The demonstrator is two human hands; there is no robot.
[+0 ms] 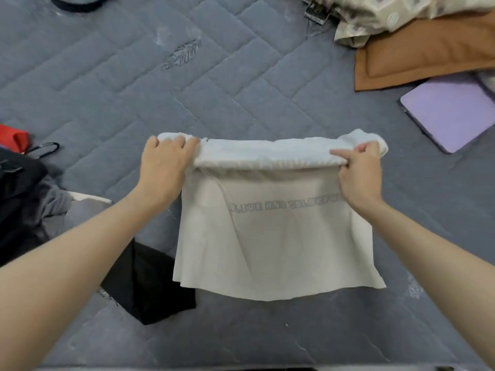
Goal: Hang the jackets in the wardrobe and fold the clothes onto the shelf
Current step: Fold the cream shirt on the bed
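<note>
A cream-white T-shirt with a line of grey lettering lies on the grey quilted mattress, its far part turned over into a thick fold. My left hand grips the left end of that fold, fingers curled over it. At the right end, my right hand pinches the fold between thumb and fingers. The near hem of the shirt lies flat toward me.
A black folded garment lies just left of the shirt. A dark and grey clothes pile sits at the left edge with a red item. A brown pillow, patterned fabric and a purple laptop are at the far right.
</note>
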